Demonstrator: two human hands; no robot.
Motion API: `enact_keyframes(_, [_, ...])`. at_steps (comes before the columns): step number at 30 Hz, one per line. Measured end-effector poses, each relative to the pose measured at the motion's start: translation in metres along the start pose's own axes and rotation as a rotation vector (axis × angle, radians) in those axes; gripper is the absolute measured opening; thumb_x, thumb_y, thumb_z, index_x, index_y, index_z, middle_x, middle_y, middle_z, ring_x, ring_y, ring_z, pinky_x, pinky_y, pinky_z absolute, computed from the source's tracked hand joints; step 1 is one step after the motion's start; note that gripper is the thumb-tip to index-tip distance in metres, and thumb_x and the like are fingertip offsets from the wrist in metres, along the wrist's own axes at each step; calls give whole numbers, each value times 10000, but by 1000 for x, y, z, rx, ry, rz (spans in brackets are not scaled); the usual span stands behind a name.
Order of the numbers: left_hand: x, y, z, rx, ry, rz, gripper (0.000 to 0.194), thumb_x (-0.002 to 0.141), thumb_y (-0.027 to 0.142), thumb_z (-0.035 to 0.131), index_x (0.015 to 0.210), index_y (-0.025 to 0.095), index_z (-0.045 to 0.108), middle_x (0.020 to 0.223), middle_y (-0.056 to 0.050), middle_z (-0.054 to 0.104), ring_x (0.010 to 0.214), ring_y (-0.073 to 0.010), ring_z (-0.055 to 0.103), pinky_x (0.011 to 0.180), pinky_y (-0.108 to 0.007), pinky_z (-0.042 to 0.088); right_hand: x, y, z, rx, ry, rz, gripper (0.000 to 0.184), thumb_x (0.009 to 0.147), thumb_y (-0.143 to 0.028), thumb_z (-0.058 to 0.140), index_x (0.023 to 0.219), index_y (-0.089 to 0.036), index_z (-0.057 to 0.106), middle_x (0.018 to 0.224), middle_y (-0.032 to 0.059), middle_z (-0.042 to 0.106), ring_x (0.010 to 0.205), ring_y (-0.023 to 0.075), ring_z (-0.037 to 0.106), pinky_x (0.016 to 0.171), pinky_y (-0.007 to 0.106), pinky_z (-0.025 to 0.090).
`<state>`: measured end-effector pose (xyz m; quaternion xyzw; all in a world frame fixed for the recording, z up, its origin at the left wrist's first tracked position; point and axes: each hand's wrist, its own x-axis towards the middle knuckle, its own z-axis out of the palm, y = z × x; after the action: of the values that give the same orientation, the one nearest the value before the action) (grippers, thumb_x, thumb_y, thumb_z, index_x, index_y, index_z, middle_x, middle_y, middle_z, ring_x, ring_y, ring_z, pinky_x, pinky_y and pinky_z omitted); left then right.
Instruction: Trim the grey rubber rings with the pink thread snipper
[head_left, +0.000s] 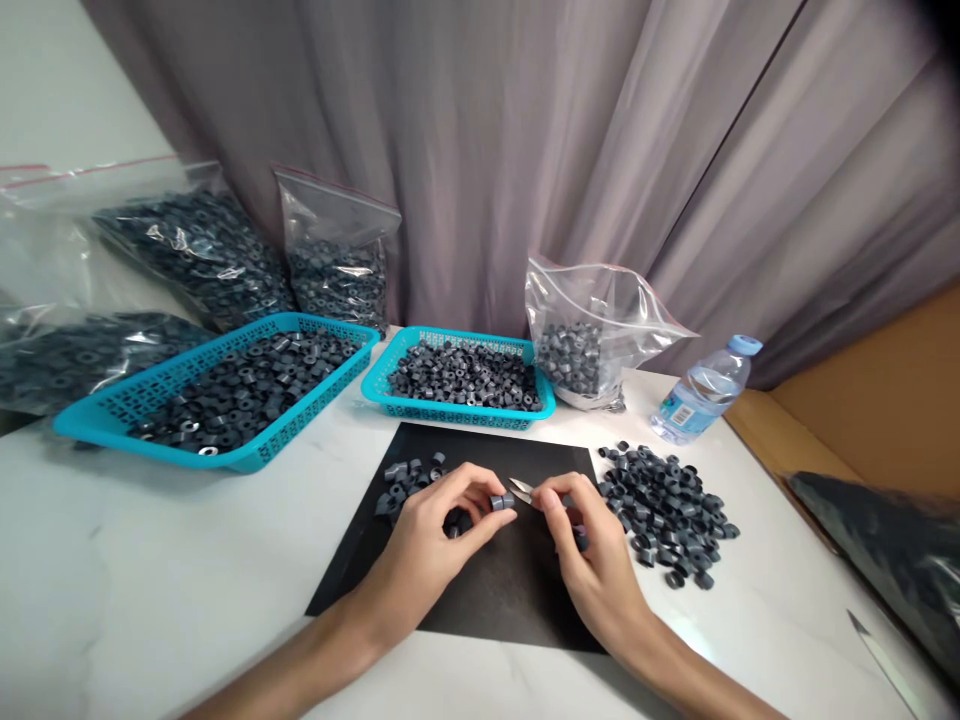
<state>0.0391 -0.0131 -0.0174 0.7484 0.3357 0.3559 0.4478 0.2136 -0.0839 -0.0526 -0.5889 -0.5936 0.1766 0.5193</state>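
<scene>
Above a black mat [510, 600], my left hand [435, 525] pinches a small grey plastic cap [501, 502] between thumb and fingertips. Just right of it, my right hand [592, 535] is closed around small snips [520, 490], whose pointed blades stand slightly apart and face the cap. The fingers hide most of the snips' handle. Several grey caps [401, 473] lie on the mat behind my left hand, partly covered by it. A spread pile of similar caps [671, 510] lies on the table to the right of my right hand.
Two blue baskets, one at left [255, 450] and one at centre [457, 410], hold many grey parts. Zip bags of parts stand at left [195, 240], behind [341, 260] and right [574, 350]. A water bottle [701, 390] stands near a cardboard box [877, 400]. A blade [881, 660] lies lower right.
</scene>
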Motion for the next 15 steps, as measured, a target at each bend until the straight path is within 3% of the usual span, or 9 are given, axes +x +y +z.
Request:
enact_keyframes(5, [-4, 0, -1, 195, 43, 150, 99, 901, 318, 664, 968, 248, 640, 895, 19, 680, 765, -134, 639, 767, -243, 496, -1, -1, 0, 13, -14, -11, 217, 1036, -344, 430, 933, -216, 572, 902, 42, 600, 819, 183, 582, 717, 299, 458])
enact_keyframes(15, [-6, -1, 1, 217, 20, 134, 119, 913, 341, 643, 1002, 262, 657, 897, 8, 675, 768, -157, 632, 755, -259, 489, -2, -7, -1, 55, -68, -141, 118, 1014, -259, 473, 1035, -227, 584, 950, 52, 604, 819, 183, 592, 691, 298, 482])
